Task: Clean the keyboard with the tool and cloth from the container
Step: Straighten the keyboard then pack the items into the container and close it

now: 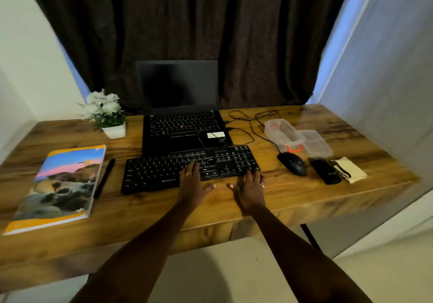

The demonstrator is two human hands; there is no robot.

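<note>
So both hands are lying flat and spread, holding nothing. The left hand is resting its fingers on the keys around the middle of the keyboard, and the right hand is touching its lower right corner, thumb out over the table. I'm guessing they're sitting like that to steady or square up the keyboard before any cleaning, since neither one is reaching for anything. The keyboard is lying in the centre of the frame, just in front of the open laptop with its back edge right up against the laptop's front, and its cable is looping over the laptop deck. The cleaning stuff is all sitting off to the right of the frame. The clear container is standing open with its lid beside it. Below those, the dark tool and the yellowish cloth are lying side by side near the table's right edge, so they look unpacked and ready to grab. The mouse is sitting between the keyboard and the tool, which could get in the way of a reach from the right hand. On the left of the frame a book and a pen are lying well clear. A small potted plant is standing at upper left. No wiping or brushing going on yet, as far as I can tell.
</note>
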